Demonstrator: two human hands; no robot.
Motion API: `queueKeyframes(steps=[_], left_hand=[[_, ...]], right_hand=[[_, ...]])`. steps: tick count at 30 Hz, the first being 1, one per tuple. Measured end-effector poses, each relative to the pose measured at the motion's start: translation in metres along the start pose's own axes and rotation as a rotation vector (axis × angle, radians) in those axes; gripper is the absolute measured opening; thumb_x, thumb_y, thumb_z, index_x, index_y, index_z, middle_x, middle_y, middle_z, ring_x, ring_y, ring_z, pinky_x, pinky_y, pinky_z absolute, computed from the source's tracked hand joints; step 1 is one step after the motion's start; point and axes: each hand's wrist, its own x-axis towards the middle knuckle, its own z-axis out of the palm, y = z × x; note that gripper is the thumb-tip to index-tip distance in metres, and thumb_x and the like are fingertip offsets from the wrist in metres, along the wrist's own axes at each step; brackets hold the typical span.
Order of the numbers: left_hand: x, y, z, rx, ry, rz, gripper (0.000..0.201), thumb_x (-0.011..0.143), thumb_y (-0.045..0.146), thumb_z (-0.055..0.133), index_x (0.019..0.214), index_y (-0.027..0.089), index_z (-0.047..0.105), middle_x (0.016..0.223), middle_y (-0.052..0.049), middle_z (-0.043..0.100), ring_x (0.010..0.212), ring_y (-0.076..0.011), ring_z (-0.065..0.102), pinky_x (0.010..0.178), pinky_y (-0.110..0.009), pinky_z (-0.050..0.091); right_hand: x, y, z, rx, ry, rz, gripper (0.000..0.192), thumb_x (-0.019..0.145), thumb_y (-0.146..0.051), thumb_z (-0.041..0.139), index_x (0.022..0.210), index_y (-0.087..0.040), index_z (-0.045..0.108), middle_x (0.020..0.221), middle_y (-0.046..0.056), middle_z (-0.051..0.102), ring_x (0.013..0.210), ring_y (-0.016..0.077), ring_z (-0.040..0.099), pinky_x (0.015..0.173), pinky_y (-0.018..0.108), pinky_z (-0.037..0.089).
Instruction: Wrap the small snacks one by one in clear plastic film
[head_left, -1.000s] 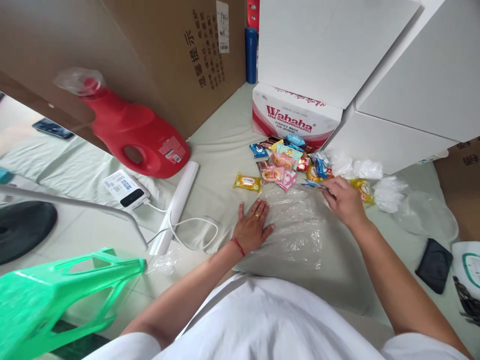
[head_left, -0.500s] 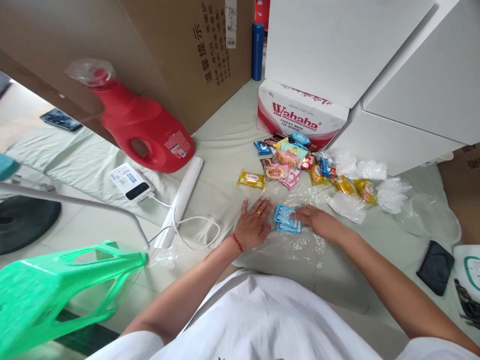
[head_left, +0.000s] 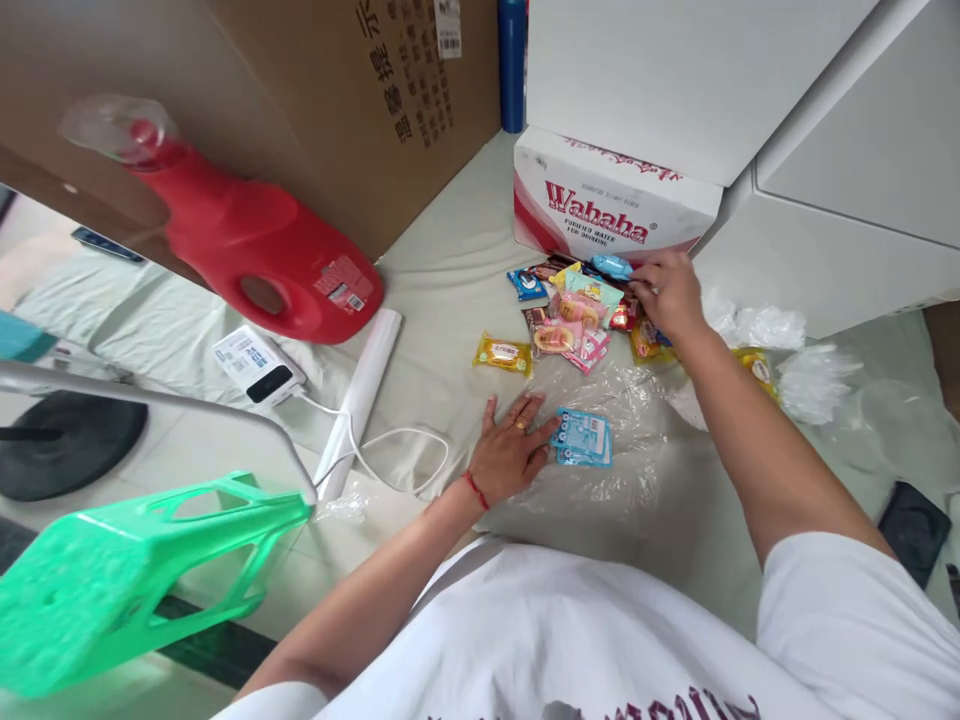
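Snack pile (head_left: 581,315) before carton (head_left: 607,205) (jug (head_left: 255,250) far left).

Light blue snack packet (head_left: 583,439) with white print, yellow packet (head_left: 503,353), pink packets (head_left: 574,330), glossy red jug (head_left: 255,250) at left, white box (head_left: 611,200) with red lettering at far side, green plastic stool (head_left: 135,570) near left, red wrist cord (head_left: 475,490), pale green cloth (head_left: 450,290)

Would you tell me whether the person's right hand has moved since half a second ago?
Yes. The right hand has gone from the blue packet up to the snack pile beside the Wahaha box.
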Motion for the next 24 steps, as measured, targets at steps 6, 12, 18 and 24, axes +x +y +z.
queueKeyframes(steps=[6, 12, 18, 24], left_hand=[[0.0, -0.001, 0.001, -0.014, 0.001, 0.008, 0.052, 0.103, 0.04, 0.046, 0.155, 0.037, 0.047, 0.17, -0.011, 0.033, 0.159, -0.0318, 0.027, 0.124, -0.074, 0.005], [-0.001, 0.0, 0.002, -0.023, 0.028, 0.011, 0.056, 0.103, 0.04, 0.045, 0.158, 0.031, 0.044, 0.169, -0.012, 0.036, 0.158, -0.0309, 0.029, 0.125, -0.072, 0.006], [-0.002, 0.002, 0.005, -0.025, 0.079, 0.007, 0.059, 0.102, 0.044, 0.044, 0.157, 0.023, 0.044, 0.167, -0.012, 0.039, 0.155, -0.0323, 0.034, 0.126, -0.071, 0.007], [-0.002, 0.002, 0.006, -0.035, 0.092, 0.018, 0.058, 0.102, 0.044, 0.045, 0.157, 0.024, 0.045, 0.166, -0.012, 0.041, 0.155, -0.0324, 0.035, 0.125, -0.072, 0.007]], right_hand=[[-0.13, -0.051, -0.056, -0.038, 0.226, 0.095, 0.028, 0.102, -0.04, 0.056, 0.115, -0.025, 0.075, 0.103, 0.009, 0.066, 0.092, 0.0227, 0.061, 0.084, 0.037, 0.049], [-0.227, -0.113, -0.019, -0.119, -0.397, -0.28, 0.025, 0.104, -0.035, 0.054, 0.108, -0.022, 0.075, 0.092, 0.01, 0.07, 0.09, 0.0248, 0.059, 0.078, 0.036, 0.046], [-0.214, -0.103, -0.011, 0.094, -0.353, -0.161, 0.05, 0.102, -0.053, 0.054, 0.139, -0.02, 0.06, 0.132, 0.016, 0.06, 0.118, 0.028, 0.059, 0.097, 0.041, 0.051], [-0.18, -0.118, -0.007, -0.083, -0.514, 0.152, 0.061, 0.098, -0.062, 0.053, 0.14, -0.016, 0.057, 0.122, 0.017, 0.065, 0.113, 0.0308, 0.063, 0.096, 0.039, 0.05]])
